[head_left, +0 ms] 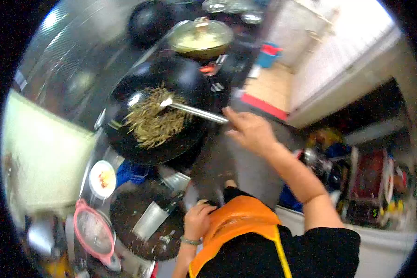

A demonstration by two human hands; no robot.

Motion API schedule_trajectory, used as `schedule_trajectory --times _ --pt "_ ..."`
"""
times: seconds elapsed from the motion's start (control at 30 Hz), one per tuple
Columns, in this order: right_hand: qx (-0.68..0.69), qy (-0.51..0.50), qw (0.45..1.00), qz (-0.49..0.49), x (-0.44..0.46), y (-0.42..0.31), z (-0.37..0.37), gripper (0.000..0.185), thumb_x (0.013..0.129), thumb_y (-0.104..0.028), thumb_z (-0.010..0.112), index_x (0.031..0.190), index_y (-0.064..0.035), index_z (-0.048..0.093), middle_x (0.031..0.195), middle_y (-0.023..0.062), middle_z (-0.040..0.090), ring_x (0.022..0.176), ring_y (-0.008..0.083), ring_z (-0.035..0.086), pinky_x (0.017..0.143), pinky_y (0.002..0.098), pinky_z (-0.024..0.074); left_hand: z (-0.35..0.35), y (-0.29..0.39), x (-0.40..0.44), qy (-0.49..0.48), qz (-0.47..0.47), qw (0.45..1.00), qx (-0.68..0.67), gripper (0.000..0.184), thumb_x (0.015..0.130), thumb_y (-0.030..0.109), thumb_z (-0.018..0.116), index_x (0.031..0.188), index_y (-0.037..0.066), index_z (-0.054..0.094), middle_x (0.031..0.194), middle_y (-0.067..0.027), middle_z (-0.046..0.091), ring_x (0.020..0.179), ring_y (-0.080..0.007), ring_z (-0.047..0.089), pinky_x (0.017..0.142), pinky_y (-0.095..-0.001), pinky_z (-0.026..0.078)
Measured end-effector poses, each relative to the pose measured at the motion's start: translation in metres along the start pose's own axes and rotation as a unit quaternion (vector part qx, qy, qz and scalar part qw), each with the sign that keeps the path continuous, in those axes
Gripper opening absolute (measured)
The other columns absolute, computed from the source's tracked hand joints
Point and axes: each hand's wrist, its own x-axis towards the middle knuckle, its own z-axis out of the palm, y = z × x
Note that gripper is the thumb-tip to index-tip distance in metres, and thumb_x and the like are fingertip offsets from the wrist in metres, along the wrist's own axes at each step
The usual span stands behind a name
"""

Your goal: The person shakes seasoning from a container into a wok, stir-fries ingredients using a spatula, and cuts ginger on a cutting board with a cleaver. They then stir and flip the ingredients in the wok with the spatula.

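My right hand grips the end of a long metal wok spatula. The head of the spatula rests in a heap of brownish-green shredded food inside a large black wok. Close to my waist, by the orange apron, is my left hand, its fingers curled near something dark that I cannot make out. Left of that hand, a cleaver lies flat on a round dark chopping board.
A glass-lidded pan stands beyond the wok. Near the board are a white bowl with reddish-yellow bits and a pink-rimmed strainer. A blue bin stands on the floor, and a cluttered shelf is at right.
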Motion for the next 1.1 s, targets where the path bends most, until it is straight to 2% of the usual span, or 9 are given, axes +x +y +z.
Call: schedule_trajectory --times 0.1,0.23,0.3,0.33,0.4,0.63,0.9,1.0,1.1 --pt "0.098 0.13 0.986 -0.021 -0.028 0.009 -0.025 0.041 0.084 -0.027 0.069 0.121 -0.0101 0.063 0.099 0.0138 0.067 0.088 0.031 0.065 0.079 0.0406 0.053 0.007 -0.007 0.006 -0.108 -0.004 0.994 0.006 0.027 0.072 -0.003 0.057 0.096 0.007 0.067 0.097 -0.0096 0.066 0.084 -0.0324 0.062 0.072 -0.0423 0.049" --pt "0.286 0.141 0.93 0.184 -0.098 0.047 -0.019 0.03 0.088 -0.025 0.066 0.112 -0.0063 0.067 0.095 0.0152 0.068 0.089 0.032 0.065 0.081 0.0388 0.053 0.033 -0.007 0.028 -0.15 0.002 0.989 0.004 0.03 0.074 -0.002 0.058 0.1 0.01 0.066 0.099 -0.0102 0.063 0.091 -0.031 0.061 0.076 -0.0418 0.049" --pt "0.262 0.14 0.926 0.232 -0.139 0.091 -0.03 0.029 0.089 -0.021 0.065 0.115 -0.0064 0.066 0.095 0.0139 0.068 0.085 0.0277 0.066 0.079 0.0353 0.0526 0.062 -0.018 0.037 -0.192 0.014 0.981 -0.001 0.031 0.074 -0.001 0.059 0.103 0.009 0.066 0.099 -0.0114 0.063 0.091 -0.0316 0.061 0.08 -0.0393 0.05" --pt "0.266 0.127 0.923 0.248 -0.15 0.105 -0.033 0.029 0.09 -0.019 0.064 0.116 -0.0065 0.066 0.096 0.0132 0.068 0.083 0.0256 0.066 0.079 0.0336 0.0524 0.067 0.0 0.049 -0.197 0.008 0.98 -0.003 0.031 0.075 -0.001 0.059 0.102 0.011 0.066 0.099 -0.0103 0.063 0.092 -0.0314 0.061 0.079 -0.0401 0.05" --pt "0.3 0.069 0.9 0.308 -0.177 0.157 -0.052 0.04 0.09 -0.033 0.06 0.119 -0.0064 0.065 0.114 0.0166 0.066 0.104 0.031 0.065 0.09 0.0385 0.0507 0.092 0.045 0.091 -0.244 0.011 0.968 0.059 0.03 0.076 0.001 0.058 0.103 0.012 0.066 0.102 -0.0086 0.064 0.092 -0.0312 0.061 0.08 -0.041 0.05" --pt "0.259 -0.123 0.853 0.435 -0.243 0.329 -0.051 0.038 0.089 -0.03 0.062 0.119 -0.006 0.065 0.109 0.0183 0.069 0.101 0.0283 0.067 0.088 0.0367 0.0514 0.227 0.117 0.192 -0.223 0.015 0.974 0.04 0.028 0.08 0.006 0.057 0.107 0.011 0.064 0.104 -0.0085 0.063 0.091 -0.0302 0.062 0.081 -0.0416 0.051" --pt "0.229 -0.337 0.862 0.303 -0.219 0.379 0.011 0.044 0.087 -0.031 0.065 0.122 -0.0051 0.063 0.112 0.0185 0.067 0.105 0.0324 0.064 0.091 0.04 0.0496 0.233 0.131 0.204 -0.256 -0.101 0.954 0.12 0.025 0.085 0.009 0.053 0.107 0.012 0.064 0.103 -0.0091 0.063 0.092 -0.0317 0.062 0.082 -0.0428 0.051" --pt "0.169 -0.366 0.876 0.266 -0.175 0.38 0.019 0.044 0.086 -0.036 0.065 0.121 -0.0104 0.064 0.113 0.0178 0.066 0.107 0.0344 0.062 0.092 0.0435 0.0491 0.234 0.114 0.207 -0.183 -0.104 0.971 0.112 0.025 0.085 0.01 0.054 0.106 0.013 0.064 0.102 -0.0079 0.063 0.093 -0.0309 0.062 0.082 -0.0433 0.051" --pt "0.18 -0.311 0.911 0.202 -0.144 0.388 0.048 0.043 0.085 -0.025 0.067 0.123 -0.0055 0.063 0.106 0.0208 0.068 0.1 0.0349 0.066 0.088 0.0393 0.051 0.24 0.085 0.213 -0.138 -0.084 0.981 0.108 0.023 0.083 0.009 0.054 0.103 0.011 0.065 0.099 -0.0085 0.064 0.091 -0.0304 0.063 0.081 -0.0429 0.051"
